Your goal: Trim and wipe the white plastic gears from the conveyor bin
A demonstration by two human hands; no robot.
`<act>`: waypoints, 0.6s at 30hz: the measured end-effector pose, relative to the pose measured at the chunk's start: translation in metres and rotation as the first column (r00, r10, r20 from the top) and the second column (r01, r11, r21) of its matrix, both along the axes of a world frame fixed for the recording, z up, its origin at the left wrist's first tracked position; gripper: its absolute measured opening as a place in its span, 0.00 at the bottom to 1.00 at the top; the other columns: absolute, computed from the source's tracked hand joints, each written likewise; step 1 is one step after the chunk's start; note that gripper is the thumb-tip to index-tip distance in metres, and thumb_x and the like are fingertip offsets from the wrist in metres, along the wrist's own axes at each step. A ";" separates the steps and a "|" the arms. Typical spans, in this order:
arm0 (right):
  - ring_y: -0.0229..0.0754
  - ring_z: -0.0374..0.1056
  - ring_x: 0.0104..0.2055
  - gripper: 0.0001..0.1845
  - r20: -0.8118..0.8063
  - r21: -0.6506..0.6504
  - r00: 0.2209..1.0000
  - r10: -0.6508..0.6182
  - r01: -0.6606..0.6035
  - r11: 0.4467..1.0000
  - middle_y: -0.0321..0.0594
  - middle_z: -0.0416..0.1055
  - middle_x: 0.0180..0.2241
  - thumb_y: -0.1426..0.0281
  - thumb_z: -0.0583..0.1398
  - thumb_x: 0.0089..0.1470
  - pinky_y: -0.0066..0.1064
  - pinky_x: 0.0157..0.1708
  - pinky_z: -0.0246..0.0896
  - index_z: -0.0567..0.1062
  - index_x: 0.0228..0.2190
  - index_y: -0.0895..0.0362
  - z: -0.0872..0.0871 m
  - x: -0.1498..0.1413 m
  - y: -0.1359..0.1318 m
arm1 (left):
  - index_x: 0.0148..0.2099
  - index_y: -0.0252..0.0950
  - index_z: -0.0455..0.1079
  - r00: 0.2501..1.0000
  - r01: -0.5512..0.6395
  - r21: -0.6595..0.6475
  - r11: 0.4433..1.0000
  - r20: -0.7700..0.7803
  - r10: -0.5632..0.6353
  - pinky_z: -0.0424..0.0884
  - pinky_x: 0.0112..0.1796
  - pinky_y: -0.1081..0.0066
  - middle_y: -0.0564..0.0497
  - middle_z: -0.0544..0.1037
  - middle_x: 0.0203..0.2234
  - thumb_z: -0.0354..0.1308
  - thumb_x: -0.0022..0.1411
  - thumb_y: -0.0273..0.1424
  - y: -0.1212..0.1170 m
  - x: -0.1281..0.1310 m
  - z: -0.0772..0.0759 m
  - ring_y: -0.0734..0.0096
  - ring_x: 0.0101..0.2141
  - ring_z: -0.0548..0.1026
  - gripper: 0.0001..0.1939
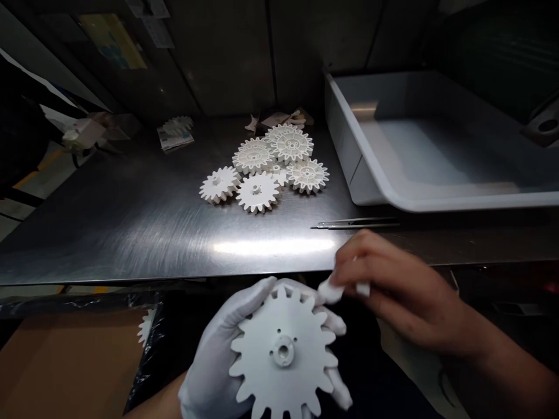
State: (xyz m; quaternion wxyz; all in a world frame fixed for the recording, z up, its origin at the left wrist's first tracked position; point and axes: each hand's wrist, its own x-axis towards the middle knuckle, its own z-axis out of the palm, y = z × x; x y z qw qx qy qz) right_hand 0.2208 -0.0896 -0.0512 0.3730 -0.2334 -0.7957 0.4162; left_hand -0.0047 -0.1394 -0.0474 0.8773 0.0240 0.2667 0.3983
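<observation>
Gear [283,361] has tweezers [345,223], piled gears [257,157] and a bin [437,204] beyond it

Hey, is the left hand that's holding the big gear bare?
No, the left hand wears a white glove as it holds the gear.

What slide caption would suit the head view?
Gloved left hand holding a white spur gear, bare right hand pinching something white.

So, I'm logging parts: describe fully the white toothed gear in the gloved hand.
The round white gear looks plastic, with rounded teeth, a raised hub with a central hole, and small holes nearby. Its hub side faces the camera, bottom cropped. The white-gloved left hand supports it before the grey metal table.
</observation>
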 end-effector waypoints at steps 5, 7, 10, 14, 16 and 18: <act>0.45 0.66 0.44 0.11 -0.060 -0.075 0.938 -0.343 0.338 0.938 0.41 0.68 0.41 0.76 0.59 0.62 0.34 0.42 0.62 0.75 0.44 0.51 -0.011 0.007 -0.011 | 0.55 0.30 0.73 0.987 -0.097 0.141 0.985 -0.113 0.114 0.74 0.43 0.58 0.38 0.81 0.39 0.44 0.71 0.33 0.002 -0.005 0.013 0.54 0.38 0.80 0.20; 0.46 0.66 0.45 0.12 -0.084 -0.081 0.947 -0.310 0.304 0.949 0.41 0.68 0.41 0.76 0.59 0.62 0.34 0.42 0.63 0.74 0.46 0.52 -0.014 0.004 -0.017 | 0.57 0.30 0.71 0.989 -0.106 0.137 0.985 -0.089 0.119 0.73 0.44 0.56 0.38 0.80 0.41 0.44 0.71 0.34 0.002 -0.006 0.014 0.51 0.40 0.80 0.21; 0.48 0.66 0.45 0.14 -0.080 -0.072 0.957 -0.278 0.272 0.959 0.43 0.68 0.41 0.77 0.58 0.62 0.37 0.41 0.64 0.73 0.47 0.51 -0.015 0.001 -0.023 | 0.59 0.31 0.69 0.993 -0.105 0.095 0.990 -0.047 0.109 0.73 0.46 0.53 0.37 0.80 0.42 0.44 0.71 0.36 0.002 -0.006 0.014 0.49 0.41 0.80 0.23; 0.48 0.67 0.43 0.18 -0.075 -0.008 0.981 -0.182 0.181 0.983 0.43 0.68 0.40 0.80 0.57 0.59 0.40 0.42 0.66 0.72 0.48 0.53 -0.011 0.001 -0.027 | 0.60 0.33 0.69 0.995 -0.099 0.080 0.992 -0.015 0.100 0.72 0.46 0.52 0.38 0.80 0.42 0.44 0.71 0.37 0.004 -0.006 0.015 0.49 0.42 0.79 0.23; 0.46 0.67 0.41 0.21 -0.054 0.032 0.994 -0.100 0.102 0.994 0.43 0.67 0.40 0.83 0.56 0.56 0.38 0.40 0.66 0.71 0.49 0.56 -0.007 -0.002 -0.028 | 0.59 0.33 0.70 0.995 -0.098 0.075 0.992 -0.006 0.099 0.72 0.47 0.53 0.39 0.80 0.42 0.45 0.71 0.37 0.004 -0.005 0.015 0.49 0.42 0.79 0.22; 0.45 0.66 0.42 0.24 -0.023 0.087 0.999 -0.047 0.048 0.995 0.44 0.67 0.41 0.86 0.54 0.53 0.37 0.40 0.66 0.70 0.50 0.58 -0.005 -0.006 -0.028 | 0.58 0.34 0.71 0.994 -0.111 0.062 0.992 -0.003 0.112 0.72 0.47 0.53 0.39 0.80 0.42 0.47 0.70 0.36 0.003 -0.004 0.012 0.50 0.42 0.79 0.21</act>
